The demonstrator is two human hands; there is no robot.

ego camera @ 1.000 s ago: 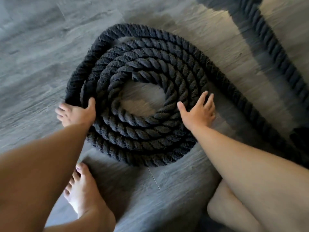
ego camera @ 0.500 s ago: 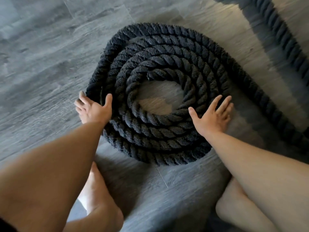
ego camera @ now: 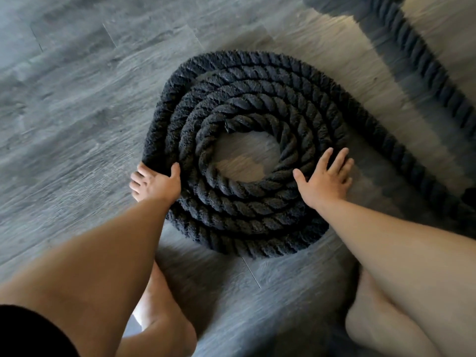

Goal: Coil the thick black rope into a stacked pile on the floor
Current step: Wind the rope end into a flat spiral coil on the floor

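The thick black rope lies on the grey floor as a flat spiral of several turns, with its end at the inner ring. My left hand is at the coil's left edge, thumb over the outer turns and fingers curled down their outer side. Flat on the right side of the coil rests my right hand, fingers spread and straight. From the coil's upper right, the loose rope tail runs off toward the right edge.
A second stretch of the same rope crosses the upper right corner. My bare left foot and my right leg are close in front of the coil. Bare plank floor extends to the left.
My left hand's fingers, spread beside the coil before, now curl against its outer turn. The right hand stays flat on the coil. In the frame, the coil sits farther right and lower.
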